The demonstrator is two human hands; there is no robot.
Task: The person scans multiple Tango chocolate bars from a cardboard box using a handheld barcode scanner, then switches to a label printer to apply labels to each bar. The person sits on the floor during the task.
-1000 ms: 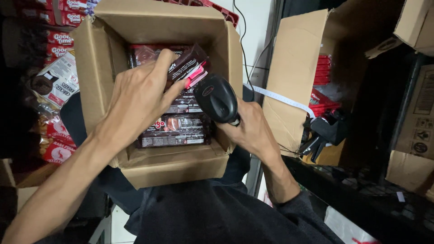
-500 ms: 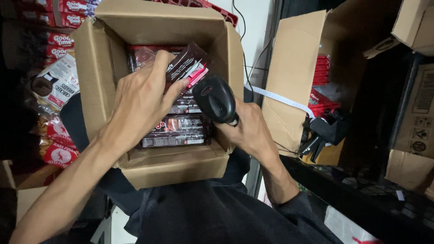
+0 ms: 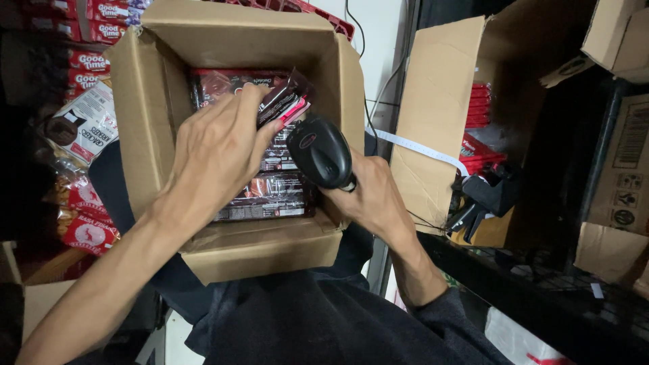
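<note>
An open cardboard box (image 3: 152, 101) rests on my lap, holding several dark brown snack packets (image 3: 270, 196). My left hand (image 3: 216, 152) is inside the box and grips one dark packet with a pink edge (image 3: 287, 101), tilting it up. My right hand (image 3: 368, 196) holds a black handheld barcode scanner (image 3: 319, 152), its head pointed at that raised packet, a few centimetres from it.
Red and white snack packs (image 3: 84, 128) are piled at the left. A second open cardboard box (image 3: 436, 122) with red packs stands at the right on a dark shelf, with a black tape dispenser (image 3: 490, 196) beside it. More cartons (image 3: 618, 176) sit at far right.
Almost nothing has moved. My left hand keeps the packet raised and the scanner stays pointed at it.
</note>
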